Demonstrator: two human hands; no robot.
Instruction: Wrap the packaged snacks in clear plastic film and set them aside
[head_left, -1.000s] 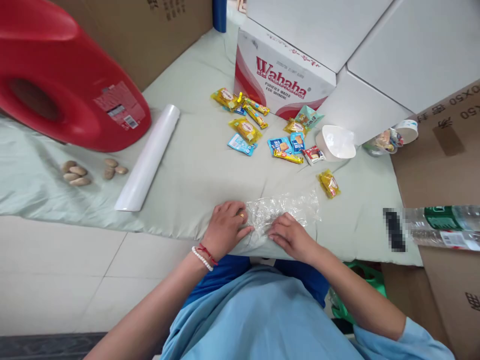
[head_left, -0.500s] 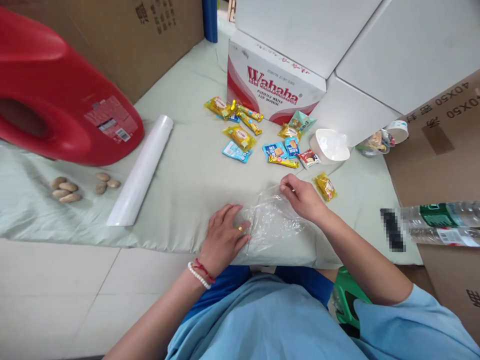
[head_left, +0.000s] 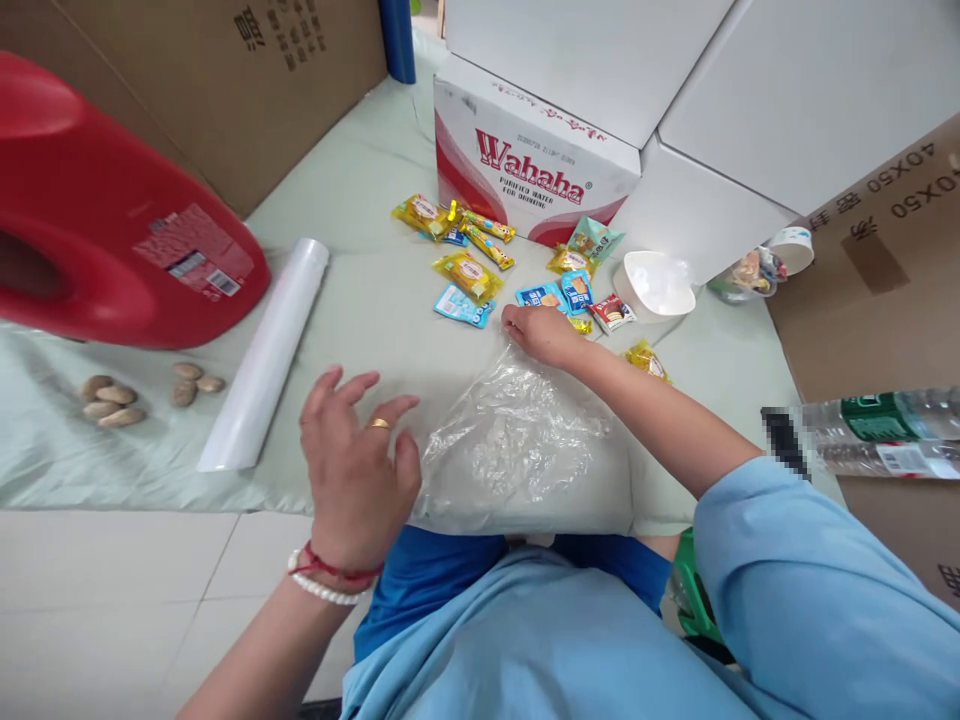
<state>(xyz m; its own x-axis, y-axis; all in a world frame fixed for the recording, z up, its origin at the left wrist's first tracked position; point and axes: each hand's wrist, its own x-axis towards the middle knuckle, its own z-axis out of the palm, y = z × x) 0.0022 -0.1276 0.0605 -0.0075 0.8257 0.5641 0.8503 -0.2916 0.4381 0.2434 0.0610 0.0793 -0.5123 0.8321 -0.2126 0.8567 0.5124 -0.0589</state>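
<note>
A sheet of clear plastic film (head_left: 517, 440), possibly a thin bag, lies crinkled at the table's front edge. Its far edge is pinched in my right hand (head_left: 541, 332) and pulled up toward the snacks. My left hand (head_left: 364, 460) is raised left of the film, fingers spread, with nothing in it. Beyond my right hand are wrapped snacks: a yellow packet (head_left: 467, 276), a light blue packet (head_left: 460, 306), a blue packet (head_left: 576, 291) and a red-and-white packet (head_left: 613, 313). Another yellow packet (head_left: 646, 358) is partly behind my right forearm.
A white roll (head_left: 266, 350) and brown stones (head_left: 112, 400) lie left, before a red jug (head_left: 135, 220). The Wahaha carton (head_left: 532, 160) stands at the back. A white bowl (head_left: 656, 285) and plastic bottles (head_left: 885, 420) are on the right.
My right hand has moved left and away from me, drawing the film out wider. My left hand has left the film, lifted and shifted left with its fingers spreading.
</note>
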